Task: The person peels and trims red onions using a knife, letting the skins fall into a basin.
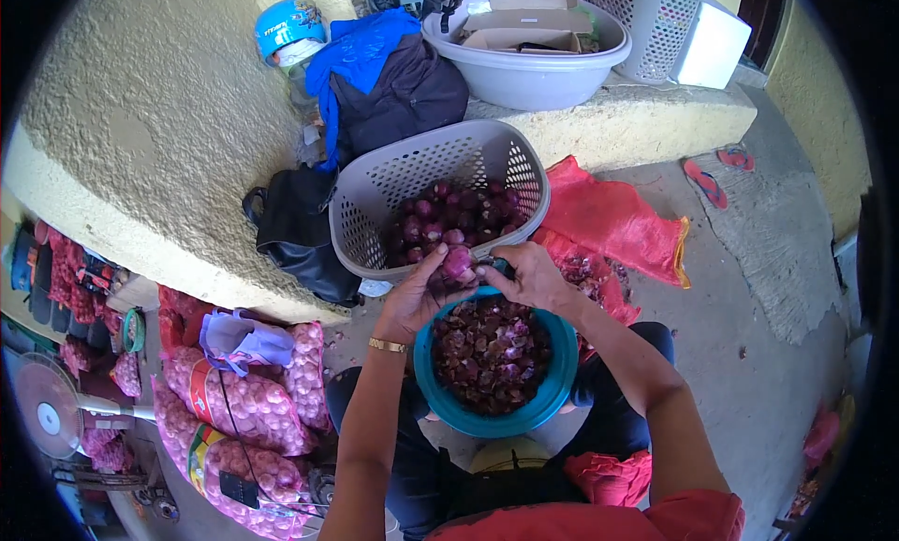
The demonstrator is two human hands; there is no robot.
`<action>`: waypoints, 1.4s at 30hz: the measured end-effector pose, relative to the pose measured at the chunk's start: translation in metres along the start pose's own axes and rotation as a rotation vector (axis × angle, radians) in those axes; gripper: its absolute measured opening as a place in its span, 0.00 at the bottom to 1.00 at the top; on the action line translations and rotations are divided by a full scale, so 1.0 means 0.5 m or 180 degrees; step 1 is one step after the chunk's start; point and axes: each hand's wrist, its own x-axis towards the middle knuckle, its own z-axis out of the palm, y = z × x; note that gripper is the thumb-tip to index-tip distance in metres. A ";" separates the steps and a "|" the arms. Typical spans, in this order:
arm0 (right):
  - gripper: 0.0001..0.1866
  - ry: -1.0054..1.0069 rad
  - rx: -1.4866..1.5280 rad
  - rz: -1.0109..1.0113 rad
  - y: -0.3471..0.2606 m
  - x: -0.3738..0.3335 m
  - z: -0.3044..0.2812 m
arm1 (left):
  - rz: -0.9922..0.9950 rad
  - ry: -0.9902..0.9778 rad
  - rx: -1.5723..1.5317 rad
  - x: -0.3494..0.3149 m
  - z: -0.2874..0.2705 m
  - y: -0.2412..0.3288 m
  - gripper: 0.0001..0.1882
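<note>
My left hand (pixel 415 296), with a gold-coloured band on its wrist, is closed around a purple-red onion (pixel 457 262). My right hand (pixel 532 277) grips a small dark-handled knife (pixel 497 265) right beside that onion; its blade is mostly hidden. Both hands are between a grey perforated basket (pixel 353 225) and a teal basin (pixel 565 372). Several peeled red onions (pixel 454 212) fill the bottom of the basket. Dark onion skins (pixel 492 354) heap up inside the basin, which stands between my legs.
A red mesh sack (pixel 613 218) with loose skins lies right of the basket. Mesh sacks of garlic (pixel 248 401) and a fan (pixel 49 415) stand at left. A black bag (pixel 298 232) leans by the wall. A whitish tub (pixel 534 84) rests on the ledge; flip-flops (pixel 705 183) lie at right.
</note>
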 end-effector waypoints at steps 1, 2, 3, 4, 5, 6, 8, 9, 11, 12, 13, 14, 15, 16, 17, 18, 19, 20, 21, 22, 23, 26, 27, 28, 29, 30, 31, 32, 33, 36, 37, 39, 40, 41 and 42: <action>0.13 0.0002 0.0002 -0.0004 0.001 0.001 0.000 | 0.0004 0.0001 0.0003 -0.002 0.000 -0.001 0.23; 0.13 0.0058 -0.0012 -0.0026 0.004 0.001 0.002 | 0.0114 0.0010 0.0151 -0.006 0.006 -0.003 0.22; 0.13 0.0114 -0.0027 -0.0049 0.006 0.001 0.002 | 0.0225 0.0019 0.0299 -0.007 0.009 -0.004 0.22; 0.13 0.0114 -0.0029 -0.0045 0.004 0.001 0.002 | 0.0221 0.0017 0.0297 -0.006 0.009 -0.004 0.22; 0.13 0.0197 0.0012 -0.0116 -0.002 0.002 0.001 | 0.0225 0.0062 0.0406 -0.005 0.009 -0.001 0.21; 0.15 0.0280 0.0053 -0.0186 -0.006 0.003 0.001 | 0.0228 0.0107 0.0515 -0.005 0.010 0.000 0.21; 0.15 0.0096 -0.0072 -0.0294 -0.005 -0.002 -0.001 | 0.0199 0.0260 0.0434 -0.005 0.010 0.001 0.21; 0.15 -0.0088 -0.0199 -0.0400 -0.004 -0.004 -0.002 | 0.0168 0.0412 0.0351 -0.004 0.011 0.001 0.21; 0.16 -0.0122 -0.0271 -0.0545 -0.008 -0.005 -0.003 | 0.0182 0.0286 0.0226 0.001 0.002 0.005 0.19; 0.17 -0.0156 -0.0344 -0.0691 -0.010 -0.006 -0.003 | 0.0196 0.0159 0.0099 0.002 -0.001 0.006 0.18; 0.17 -0.0153 -0.0343 -0.0692 -0.008 -0.008 0.000 | 0.0196 0.0159 0.0102 0.003 -0.002 0.005 0.18; 0.18 -0.0479 -0.0289 -0.0724 -0.001 -0.011 0.003 | 0.0231 0.0263 0.0087 0.002 0.006 0.004 0.19; 0.19 -0.0805 -0.0234 -0.0754 0.002 -0.013 0.005 | 0.0266 0.0368 0.0072 0.002 0.010 0.003 0.19; 0.19 -0.0802 -0.0234 -0.0754 0.003 -0.017 0.003 | 0.0266 0.0367 0.0075 0.004 0.007 0.002 0.19; 0.16 -0.1244 -0.0440 -0.0694 -0.001 -0.018 0.001 | 0.0267 0.0285 -0.0009 0.005 0.002 0.002 0.20; 0.15 -0.1686 -0.0646 -0.0631 -0.003 -0.020 0.001 | 0.0269 0.0204 -0.0093 0.004 -0.001 0.002 0.21; 0.15 -0.1683 -0.0641 -0.0636 -0.002 -0.024 0.008 | 0.0271 0.0209 -0.0089 0.003 -0.004 0.002 0.21; 0.16 -0.1795 -0.0770 -0.0645 0.005 -0.031 0.018 | 0.0303 0.0139 -0.0114 0.002 -0.001 0.002 0.21; 0.17 -0.1907 -0.0899 -0.0653 0.013 -0.038 0.029 | 0.0335 0.0069 -0.0140 0.002 0.001 0.002 0.22; 0.19 -0.2005 -0.0797 -0.0591 0.023 -0.043 0.041 | 0.0330 0.0063 -0.0140 0.004 -0.002 0.002 0.22; 0.19 -0.2003 -0.0802 -0.0589 0.041 -0.056 0.063 | 0.0277 0.0032 -0.0163 0.004 -0.006 0.002 0.22; 0.20 -0.1571 -0.0817 -0.0722 0.077 -0.077 0.099 | 0.0255 0.0103 -0.0131 0.006 0.000 -0.001 0.22; 0.20 -0.1456 -0.0649 -0.0721 0.077 -0.076 0.098 | 0.0287 0.0216 -0.0075 0.006 0.002 -0.002 0.21; 0.20 -0.1340 -0.0483 -0.0718 0.077 -0.074 0.097 | 0.0287 0.0213 -0.0078 0.007 0.001 -0.002 0.21; 0.20 -0.1346 -0.0474 -0.0731 0.059 -0.062 0.083 | 0.0277 0.0239 -0.0040 0.004 -0.003 0.000 0.21; 0.18 -0.1376 -0.0398 -0.0638 0.029 -0.043 0.058 | 0.0270 0.0279 -0.0002 -0.001 -0.008 0.002 0.21; 0.17 -0.1399 -0.0347 -0.0519 0.010 -0.029 0.033 | 0.0265 0.0274 -0.0006 0.001 -0.007 0.001 0.21; 0.17 -0.1398 -0.0350 -0.0515 0.005 -0.020 0.016 | 0.0273 0.0304 -0.0002 0.000 -0.001 0.000 0.21; 0.18 -0.1061 -0.0327 -0.0408 0.004 -0.014 0.000 | 0.0280 0.0337 0.0003 0.000 0.003 0.000 0.21; 0.19 -0.0373 -0.0128 -0.0064 0.007 -0.001 -0.009 | 0.0238 0.0308 0.0167 0.002 0.010 -0.002 0.21; 0.19 -0.0026 0.0051 0.0168 0.008 0.001 -0.008 | 0.0235 0.0302 0.0171 0.004 0.010 -0.004 0.21; 0.20 0.0038 -0.0019 0.0148 0.018 -0.001 -0.003 | 0.0128 0.0202 0.0285 0.008 0.009 -0.012 0.25; 0.20 0.0015 -0.0042 0.0186 0.019 -0.001 -0.002 | 0.0122 0.0200 0.0288 0.009 0.009 -0.015 0.25; 0.20 -0.0009 -0.0065 0.0224 0.019 -0.002 -0.003 | 0.0072 0.0206 0.0365 0.009 0.015 -0.016 0.24; 0.20 -0.0005 -0.0067 0.0229 0.020 -0.002 -0.004 | 0.0022 0.0211 0.0443 0.009 0.018 -0.017 0.23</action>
